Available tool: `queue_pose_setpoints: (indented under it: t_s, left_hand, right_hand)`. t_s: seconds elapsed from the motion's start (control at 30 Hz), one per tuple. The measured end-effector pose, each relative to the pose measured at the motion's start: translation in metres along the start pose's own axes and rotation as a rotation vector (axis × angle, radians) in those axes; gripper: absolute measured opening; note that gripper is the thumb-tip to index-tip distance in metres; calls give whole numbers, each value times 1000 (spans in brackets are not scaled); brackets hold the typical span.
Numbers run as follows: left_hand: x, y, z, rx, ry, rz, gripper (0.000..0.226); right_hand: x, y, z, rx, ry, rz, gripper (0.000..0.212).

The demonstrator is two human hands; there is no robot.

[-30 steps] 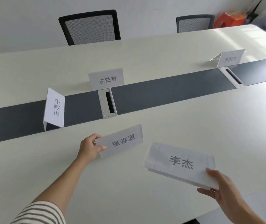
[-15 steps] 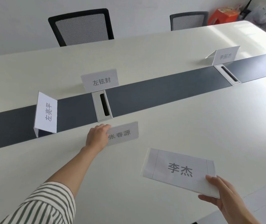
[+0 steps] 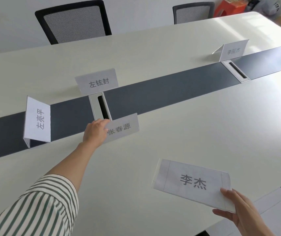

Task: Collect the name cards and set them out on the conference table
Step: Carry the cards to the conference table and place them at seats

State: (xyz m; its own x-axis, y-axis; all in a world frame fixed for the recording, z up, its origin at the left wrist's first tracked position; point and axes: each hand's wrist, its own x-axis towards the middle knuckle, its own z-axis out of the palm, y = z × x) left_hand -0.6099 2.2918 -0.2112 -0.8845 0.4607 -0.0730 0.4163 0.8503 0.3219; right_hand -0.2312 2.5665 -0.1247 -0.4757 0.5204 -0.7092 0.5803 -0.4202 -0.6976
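Note:
My left hand (image 3: 95,132) reaches out over the white conference table (image 3: 187,133) and holds the left end of a folded name card (image 3: 123,128), which stands at the near edge of the dark centre strip (image 3: 162,92). My right hand (image 3: 238,212) grips the near right corner of a flat stack of name cards (image 3: 191,183) above the table's near edge. Three folded name cards stand on the table: one at the left (image 3: 37,120) on the strip, one (image 3: 97,81) behind the middle cable box, one (image 3: 231,51) at the far right.
Two silver cable boxes (image 3: 100,108) (image 3: 237,70) are set into the dark strip. Two mesh-backed chairs (image 3: 75,21) (image 3: 192,12) stand behind the far side of the table. An orange object (image 3: 228,5) and a grey bundle lie in the back right corner.
My left hand has carried the folded card away from me, from mid-table up to the edge of the dark strip by the cable box. The stack in my right hand stays about where it was.

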Motion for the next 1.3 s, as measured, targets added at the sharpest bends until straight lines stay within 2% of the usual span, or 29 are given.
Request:
queue_pose_setpoints:
  t_s: [0.13,0.23,0.3,0.37,0.43,0.57,0.73,0.8,0.87,0.97,1.0,1.17,1.3]
  left_hand:
    - [3,1,-2,80,-56,-8,41]
    - [-3,18,-9,100,-5,-2,47]
    - [-16,46,-15,24,45,41,46]
    - [-39,84,-18,-146,41,66,42]
    - [-68,126,-20,-405,-59,16,41]
    - [-129,209,-24,-882,-377,-108,47]
    - [-200,297,-11,-1220,-681,-122,53]
    - [-224,330,-1,-1267,-784,-169,65]
    - [-248,370,7,-1276,-848,-121,56]
    - [-286,435,23,-1287,-891,-94,47]
    - [-297,455,31,-1291,-893,-104,49]
    - [-328,550,56,-1268,-932,-143,69]
    - [-317,600,72,-1249,-959,-99,65]
  right_hand:
    - [0,0,1,13,0,-20,18]
    - [-6,-3,-1,28,-43,-38,21]
    - [-12,-6,-6,53,-47,-49,27]
    - [-19,-9,-14,85,-43,-64,21]
    - [-30,-12,-27,95,-60,-92,22]
    - [-56,-13,-63,145,-98,-167,31]
    - [-89,3,-135,253,-95,-201,15]
    - [-101,13,-173,259,-90,-217,15]
    - [-110,25,-216,267,-87,-224,17]
    - [-120,42,-285,243,-53,-206,53]
    - [-123,48,-308,241,-28,-196,58]
    - [-131,68,-403,295,70,-205,58]
    - [-113,68,-448,372,72,-178,63]
